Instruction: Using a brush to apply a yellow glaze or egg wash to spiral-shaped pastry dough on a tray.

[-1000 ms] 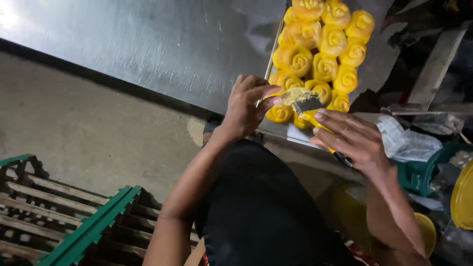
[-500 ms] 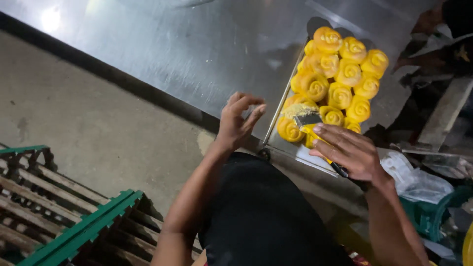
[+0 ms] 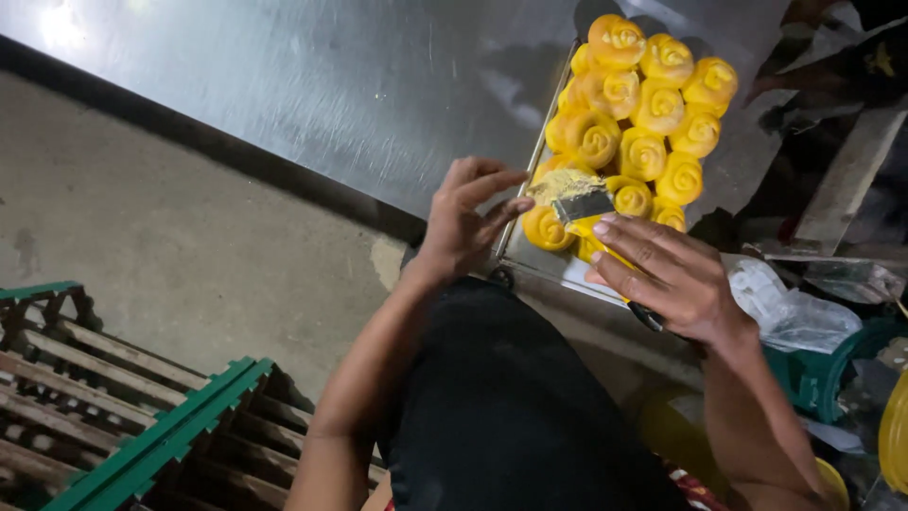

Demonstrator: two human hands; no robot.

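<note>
1. At far left, bottom corner: green-edged wooden crate [image 3: 142, 426] w/ brown slats, on a grey concrete floor [image 3: 170, 246].
2. Above that, a big shiny steel table [image 3: 331, 85] runs diagonally across the top; glare spot at top left.
3. Centre, low: person's dark-clothed lap/torso [image 3: 511, 407], both forearms reaching up from it.
4. Left hand [image 3: 468, 222]: raised, fingers loosely spread & curled, holding nothing. Fingertips sit just beside the tray's near-left edge, close to the brush bristles; can't tell if they touch either.
5. Metal tray [image 3: 558, 270] on the table, right of the left hand; near edge bare, the rest packed w/ buns.
6. Yellow rose-shaped buns [image 3: 643, 104], approx. a dozen plus, touching each other in tight rows, swirl tops up.
7. Brush [image 3: 577, 194]: flat pastry type, metal ferrule, yellowish bristles pointing left, lying over the buns at the tray's near end. Yellow handle runs down-right under the right hand.
8. Right hand [image 3: 667, 274]: closed round the brush handle, fingers laid along it, pointing toward the tray.
9. Right of that hand: crumpled clear plastic bag [image 3: 794, 312], then a green plastic stool or basket [image 3: 823, 374], partly hidden.
10. Far right edge: yellow round things, cut off; upper right too dark to tell.
</note>
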